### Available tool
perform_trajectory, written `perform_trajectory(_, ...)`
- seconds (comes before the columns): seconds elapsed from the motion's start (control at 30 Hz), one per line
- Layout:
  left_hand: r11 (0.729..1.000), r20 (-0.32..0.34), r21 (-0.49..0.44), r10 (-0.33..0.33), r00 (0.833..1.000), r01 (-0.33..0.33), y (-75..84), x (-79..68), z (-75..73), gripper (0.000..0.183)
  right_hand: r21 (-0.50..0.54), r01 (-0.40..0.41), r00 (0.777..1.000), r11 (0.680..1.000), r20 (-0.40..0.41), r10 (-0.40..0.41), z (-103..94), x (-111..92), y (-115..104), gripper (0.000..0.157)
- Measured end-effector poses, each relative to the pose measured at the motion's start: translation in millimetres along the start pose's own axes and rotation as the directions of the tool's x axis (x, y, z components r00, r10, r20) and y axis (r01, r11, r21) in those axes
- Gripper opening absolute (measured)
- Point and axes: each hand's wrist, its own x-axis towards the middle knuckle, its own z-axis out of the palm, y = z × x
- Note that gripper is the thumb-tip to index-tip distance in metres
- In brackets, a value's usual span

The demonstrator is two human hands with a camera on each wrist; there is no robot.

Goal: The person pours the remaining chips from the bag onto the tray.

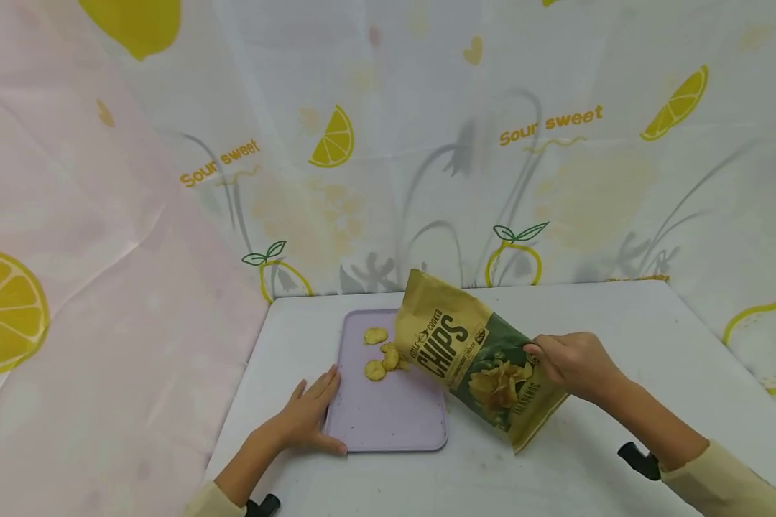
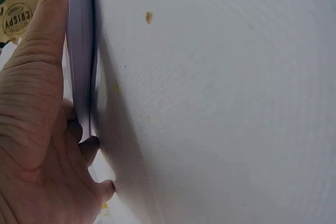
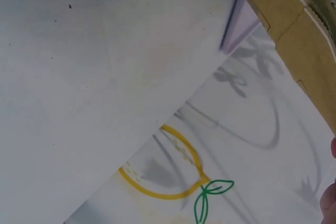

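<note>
A tan and green bag of jalapeño chips [image 1: 453, 330] is tilted, its upper left end over the right side of a lilac tray [image 1: 388, 424]. My right hand [image 1: 575, 366] grips the bag by its lower right part. Several yellow potato chips [image 1: 375, 370] lie on the tray near the bag's end, partly hidden by it. My left hand [image 1: 304, 416] rests against the tray's left edge with fingers spread and thumb at the near corner. In the left wrist view, the thumb lies along the tray's side [image 2: 81, 40]. The right wrist view catches the bag's side [image 3: 294, 40].
The tray lies on a white table [image 1: 621, 337], with small crumbs [image 2: 149, 17] beside it. Behind stands a white backdrop [image 1: 388, 201] printed with lemons; a pink cloth [image 1: 103, 287] hangs on the left.
</note>
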Motion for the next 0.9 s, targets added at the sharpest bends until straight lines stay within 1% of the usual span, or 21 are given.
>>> perform_trajectory(0.07, 1.0, -0.001, 0.001, -0.002, 1.0, 0.002, 0.1, -0.2, 0.2, 0.138, 0.017, -0.005, 1.0, 1.0, 0.007, 0.005, 0.7, -1.9, -0.4, 0.05)
perform_trajectory(0.17, 1.0, -0.009, 0.003, -0.001, 1.0, 0.001, 0.2, 0.0, 0.3, 0.138, 0.009, 0.002, 1.0, 1.0, 0.001, -0.002, 1.0, -3.7, 0.0, 0.049)
perform_trajectory(0.3, 1.0, -0.003, -0.005, 0.003, 1.0, -0.003, 1.1, 0.3, -0.1, 0.138, -0.015, -0.013, 0.996, 1.0, -0.086, 0.011, 0.5, -5.2, 0.8, 0.05)
perform_trajectory(0.37, 1.0, 0.0, -0.005, -0.001, 1.0, 0.001, 1.8, -0.2, -0.9, 0.138, -0.002, -0.021, 0.993, 1.0, -0.115, 0.02, 0.6, -5.5, 0.5, 0.05)
perform_trajectory(0.43, 1.0, -0.001, -0.013, -0.004, 1.0, 0.004, 2.2, -0.4, -1.8, 0.138, 0.015, -0.028, 0.994, 0.999, -0.108, 0.029, 0.7, -5.9, -0.4, 0.05)
perform_trajectory(0.6, 1.0, -0.002, -0.022, -0.004, 1.0, 0.003, 2.8, 0.3, -2.8, 0.138, 0.041, -0.049, 0.999, 0.998, -0.006, 0.05, 0.1, -9.0, -3.3, 0.049)
perform_trajectory(0.7, 1.0, 0.001, -0.022, -0.004, 1.0, 0.004, 2.8, 0.7, -2.6, 0.138, 0.04, -0.056, 0.998, 0.998, 0.022, 0.055, -0.6, -10.4, -4.8, 0.049)
perform_trajectory(0.8, 1.0, 0.0, -0.019, -0.005, 1.0, 0.005, 2.3, 0.8, -1.5, 0.138, 0.023, -0.035, 0.999, 0.999, -0.011, 0.035, -1.6, -8.4, -4.5, 0.049)
perform_trajectory(0.9, 1.0, -0.004, -0.019, -0.006, 1.0, 0.006, 2.0, 0.7, 0.1, 0.138, -0.012, -0.004, 0.997, 1.0, -0.075, 0.003, -4.6, -2.1, -3.5, 0.05)
